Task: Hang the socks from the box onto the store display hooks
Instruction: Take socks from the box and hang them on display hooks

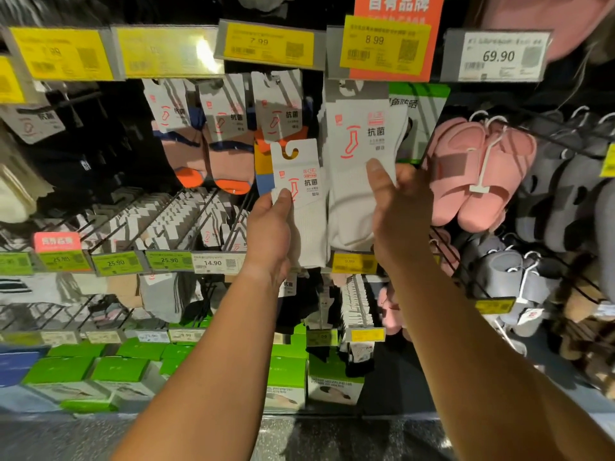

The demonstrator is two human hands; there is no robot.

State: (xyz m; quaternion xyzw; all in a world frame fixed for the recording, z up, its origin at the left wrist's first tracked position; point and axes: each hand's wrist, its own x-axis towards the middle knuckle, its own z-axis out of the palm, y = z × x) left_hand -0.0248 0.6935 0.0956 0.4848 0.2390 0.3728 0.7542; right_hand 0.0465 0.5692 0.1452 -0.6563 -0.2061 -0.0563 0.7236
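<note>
Socks, white pair on a card header (301, 191), are held by the left hand (269, 231), raised in front of the display and just left of the hung white socks (361, 161). Left grip: thumb and fingers pinch the pair's lower card edge and upper fabric. The header's open hook slot faces up, not yet on any peg. Right hand (397, 207): thumb pressed on the front of the hung white socks, fingers curled behind them, so that grip holds the hanging stock. The peg itself is hidden behind the price tag reading 8.99 (382, 46), directly above the hung stock; the box is not in view.

Judgement on the step in hand: the matching hook is the one carrying the hung white socks, since the printed headers agree. To do it well, the right hand should draw the hung stock back or steady it to expose the peg tip. The left should lift the pair level with the peg, header square and printed face outward, then thread the slot on. A tilted header risks catching the neighbouring coloured socks (266, 128), just left of the hung stock.
</note>
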